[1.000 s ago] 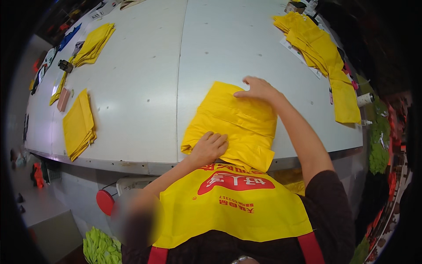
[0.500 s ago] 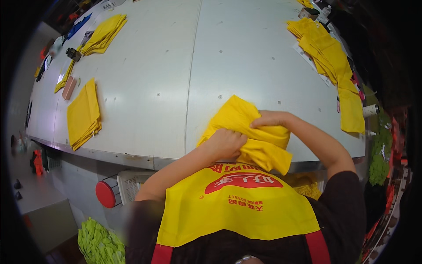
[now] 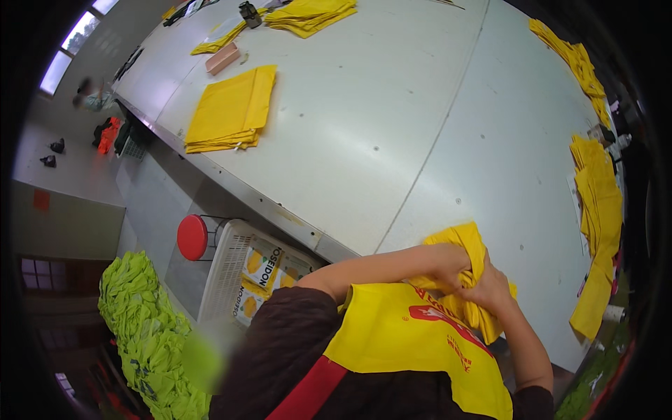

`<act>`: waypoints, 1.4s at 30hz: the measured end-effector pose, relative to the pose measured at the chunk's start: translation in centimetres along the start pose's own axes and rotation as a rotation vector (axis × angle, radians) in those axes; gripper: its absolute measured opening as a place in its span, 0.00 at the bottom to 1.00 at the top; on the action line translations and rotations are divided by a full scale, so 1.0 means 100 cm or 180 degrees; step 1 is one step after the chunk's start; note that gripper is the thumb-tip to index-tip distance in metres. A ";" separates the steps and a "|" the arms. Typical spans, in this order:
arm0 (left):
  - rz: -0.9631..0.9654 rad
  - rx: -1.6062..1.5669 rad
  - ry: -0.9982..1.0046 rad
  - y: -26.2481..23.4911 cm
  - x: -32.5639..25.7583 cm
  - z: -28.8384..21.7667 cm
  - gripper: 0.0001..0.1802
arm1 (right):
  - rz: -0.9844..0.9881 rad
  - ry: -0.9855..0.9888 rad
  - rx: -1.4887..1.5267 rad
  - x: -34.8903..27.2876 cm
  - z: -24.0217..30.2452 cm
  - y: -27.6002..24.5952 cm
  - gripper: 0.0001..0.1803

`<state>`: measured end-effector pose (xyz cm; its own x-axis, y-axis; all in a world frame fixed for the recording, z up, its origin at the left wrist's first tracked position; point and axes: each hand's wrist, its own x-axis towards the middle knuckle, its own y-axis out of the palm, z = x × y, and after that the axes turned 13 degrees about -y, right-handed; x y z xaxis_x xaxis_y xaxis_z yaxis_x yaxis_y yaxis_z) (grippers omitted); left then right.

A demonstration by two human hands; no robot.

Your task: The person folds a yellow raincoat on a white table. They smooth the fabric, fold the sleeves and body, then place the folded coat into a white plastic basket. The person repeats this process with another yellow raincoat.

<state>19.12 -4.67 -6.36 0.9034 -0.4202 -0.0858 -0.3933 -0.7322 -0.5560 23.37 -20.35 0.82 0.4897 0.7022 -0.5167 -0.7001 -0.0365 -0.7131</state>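
Bunched yellow cloth [image 3: 467, 236] is gathered between my two hands at the near edge of the table, just in front of my chest. My left hand [image 3: 449, 264] grips the bundle from the left, fingers closed into its folds. From the right, my right hand [image 3: 492, 287] is closed on the same cloth, close against the left. Part of the cloth hangs below the hands beside my yellow apron [image 3: 392, 329]. Fingertips of both hands are partly hidden in the folds.
Stacked folded yellow cloths [image 3: 231, 108] lie on the white table [image 3: 392, 133], near a pink box [image 3: 222, 59]. More yellow cloth [image 3: 598, 210] runs along the right edge. Below stand a white basket [image 3: 222, 269] of packets, a red stool [image 3: 192, 237] and a lime-green pile [image 3: 143, 322].
My view has swung left, showing more of the floor and basket. The cloth, earlier spread wider over the table, is now bunched smaller, and my hands have come together on it.
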 end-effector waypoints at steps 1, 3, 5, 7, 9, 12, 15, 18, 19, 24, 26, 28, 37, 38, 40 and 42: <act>-0.0057 -0.0156 -0.0207 -0.014 -0.005 0.009 0.20 | -0.0027 0.0004 0.0080 -0.002 0.002 -0.004 0.57; -0.0101 -0.0488 -0.0594 -0.059 -0.017 0.037 0.20 | -0.0088 0.0074 0.0287 -0.008 -0.004 -0.007 0.52; -0.1648 -0.0466 -0.1829 -0.120 -0.044 0.080 0.20 | -0.0314 -0.0069 0.1127 -0.016 -0.042 -0.002 0.45; -0.3457 0.0858 -0.2200 -0.180 -0.091 0.171 0.21 | -0.0631 -0.0014 0.1971 -0.021 -0.088 0.002 0.38; -0.3712 0.2342 -0.2891 -0.243 -0.160 0.243 0.26 | -0.1091 0.0365 0.2711 -0.034 -0.130 0.001 0.32; -0.3448 0.3634 -0.4292 -0.282 -0.223 0.262 0.20 | -0.1862 0.0735 0.3364 -0.067 -0.182 0.010 0.26; -0.2843 0.3780 -0.4519 -0.301 -0.256 0.280 0.11 | -0.1977 0.1302 0.4243 -0.093 -0.222 0.019 0.28; -0.2805 0.3915 -0.3564 -0.296 -0.247 0.282 0.06 | -0.2181 0.1445 0.4924 -0.116 -0.263 0.042 0.27; -0.2940 0.4052 -0.3030 -0.293 -0.237 0.278 0.06 | -0.2224 0.1420 0.5056 -0.118 -0.265 0.044 0.27; -0.2884 0.1784 -0.0347 -0.143 -0.109 0.194 0.07 | -0.2277 0.1211 0.5439 -0.121 -0.254 0.046 0.27; -0.1844 0.1017 -0.0413 -0.063 -0.075 0.134 0.06 | -0.2285 0.1128 0.5509 -0.125 -0.246 0.049 0.27; -0.1217 0.0630 -0.0150 -0.005 -0.048 0.091 0.09 | -0.2236 0.1018 0.5509 -0.122 -0.241 0.043 0.26; -0.2190 0.0377 -0.0368 0.056 -0.013 0.054 0.11 | -0.2446 0.0775 0.5029 -0.122 -0.272 0.050 0.27; -0.2080 0.0534 -0.0466 0.053 -0.014 0.047 0.11 | -0.2457 0.0748 0.4890 -0.122 -0.269 0.048 0.27; -0.2041 0.0693 -0.0502 0.053 -0.012 0.044 0.10 | -0.2426 0.0637 0.4583 -0.120 -0.259 0.040 0.28; -0.2159 0.0703 -0.0385 0.057 -0.010 0.050 0.10 | -0.2354 0.0480 0.4271 -0.117 -0.246 0.035 0.28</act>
<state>16.80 -5.77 -13.57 0.9540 0.1599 0.2536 0.2926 -0.6801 -0.6722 28.00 -46.17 -7.32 0.9156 0.1952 -0.3515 -0.1817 0.9808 0.0713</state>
